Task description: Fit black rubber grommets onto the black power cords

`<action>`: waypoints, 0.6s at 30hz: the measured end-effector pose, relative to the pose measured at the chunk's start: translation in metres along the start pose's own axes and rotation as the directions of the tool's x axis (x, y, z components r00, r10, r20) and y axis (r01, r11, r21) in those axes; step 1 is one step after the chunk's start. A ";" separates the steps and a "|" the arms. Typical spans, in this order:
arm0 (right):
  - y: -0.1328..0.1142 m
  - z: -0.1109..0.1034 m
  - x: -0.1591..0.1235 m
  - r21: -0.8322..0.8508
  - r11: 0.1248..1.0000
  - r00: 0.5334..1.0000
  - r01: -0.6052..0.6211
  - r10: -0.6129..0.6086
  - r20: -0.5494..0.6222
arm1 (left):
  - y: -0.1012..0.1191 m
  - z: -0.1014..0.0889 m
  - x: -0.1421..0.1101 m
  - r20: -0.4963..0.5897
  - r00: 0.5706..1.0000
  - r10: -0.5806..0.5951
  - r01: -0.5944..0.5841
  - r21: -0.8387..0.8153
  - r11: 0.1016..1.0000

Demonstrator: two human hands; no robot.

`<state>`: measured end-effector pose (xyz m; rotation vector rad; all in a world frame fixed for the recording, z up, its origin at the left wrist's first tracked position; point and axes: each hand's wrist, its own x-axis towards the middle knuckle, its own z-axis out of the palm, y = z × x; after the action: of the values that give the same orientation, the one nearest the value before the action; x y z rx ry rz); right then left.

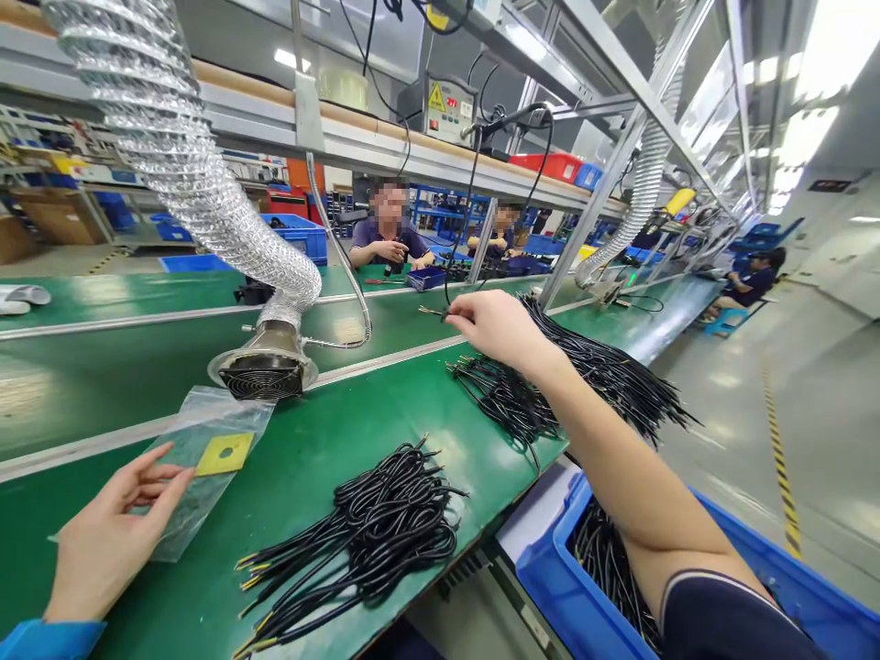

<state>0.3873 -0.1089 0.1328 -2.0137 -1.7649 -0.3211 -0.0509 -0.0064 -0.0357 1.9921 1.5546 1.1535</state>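
My left hand (120,522) is at the near left, thumb and a finger pinched at the corner of a square yellow sponge (226,454) with a hole in it. Beneath the sponge lies a clear plastic bag (185,522). My right hand (499,330) reaches forward over the bench, its fingertips closed on the end of a thin black cable (434,312) with bare wire tips. Below that hand lies a pile of black cables (505,394). A looser bundle of black cables (391,522) with yellow-tipped ends rests on the green bench between my hands.
A fume extraction funnel (265,362) on a silver duct stands at the bench's far side. A blue bin (577,587) of cables sits by the right edge. A powered control box (446,108) rests on the shelf. Two people work opposite; another sits far right.
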 end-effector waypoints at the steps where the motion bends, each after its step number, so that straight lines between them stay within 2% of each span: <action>1: 0.014 0.006 -0.004 -0.037 0.999 0.999 -0.024 0.024 0.020 | 0.004 0.000 -0.001 0.002 1.000 -0.001 0.001 0.000 1.000; 3: 0.036 0.032 -0.016 -0.083 0.995 0.993 -0.058 0.066 0.100 | 0.012 0.001 -0.002 -0.018 1.000 -0.011 0.011 0.008 1.000; 6: 0.057 0.091 -0.041 -0.192 0.973 0.947 -0.130 0.180 0.266 | 0.016 0.001 -0.003 -0.047 0.999 -0.016 0.016 0.013 1.000; 8: 0.063 0.126 -0.058 -0.221 0.964 0.936 -0.145 0.207 0.286 | 0.012 0.001 -0.003 -0.066 0.998 -0.015 0.015 0.005 1.000; 10: 0.067 0.148 -0.072 -0.246 0.956 0.934 -0.161 0.228 0.276 | 0.004 0.001 0.000 -0.085 0.996 -0.022 0.022 -0.004 1.000; 12: 0.071 0.157 -0.084 -0.279 0.947 0.942 -0.160 0.232 0.244 | -0.003 0.000 0.003 -0.101 0.994 -0.043 0.044 0.006 0.999; 14: 0.076 0.158 -0.097 -0.312 0.941 0.959 -0.131 0.200 0.201 | -0.006 -0.003 0.007 -0.126 0.990 -0.057 0.060 0.019 0.998; 18: 0.091 0.155 -0.127 -0.280 0.960 0.993 0.017 0.016 0.117 | 0.005 -0.010 0.005 -0.150 0.987 -0.049 0.057 0.048 0.997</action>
<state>0.4393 -0.1561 -0.0764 -2.2706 -1.8805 -0.4859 -0.0554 -0.0054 -0.0240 1.9234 1.7168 1.2785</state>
